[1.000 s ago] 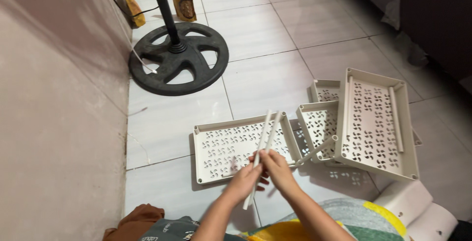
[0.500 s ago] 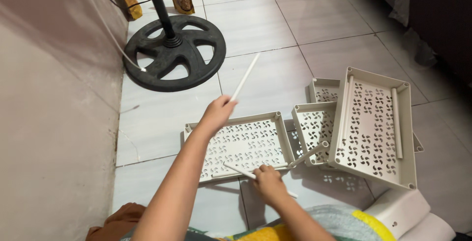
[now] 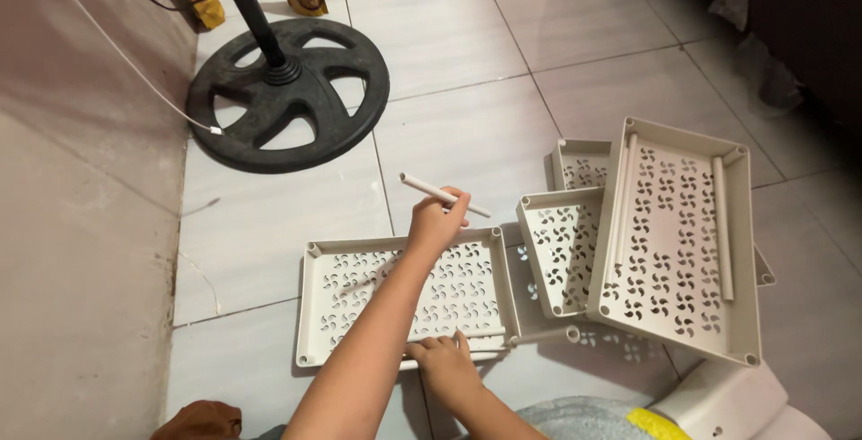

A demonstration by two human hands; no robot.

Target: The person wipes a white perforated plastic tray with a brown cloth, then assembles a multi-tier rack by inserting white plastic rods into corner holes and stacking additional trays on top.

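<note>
Head view: the left hand [image 3: 437, 222] is closed around a thin white tube [image 3: 444, 195], holding it near its middle, just above the far edge of a white perforated tray [image 3: 346, 292] that lies flat on the tiled floor [image 3: 449, 126]. The right hand [image 3: 444, 361] rests at the tray's near edge, fingers curled over a second white tube [image 3: 530, 337] that lies along that edge toward the near right corner; whether the hand grips it or only presses on it cannot be told. To the right, several more perforated trays lean on one another in a loose pile; the topmost large tray [image 3: 673, 233] carries two tubes lying inside it. A black round fan base [image 3: 287, 90] stands farther off.

As a judgement, assembly of this tray rack is at an early stage: no tube stands upright in a corner socket, and no trays are yet joined in tiers.
</note>
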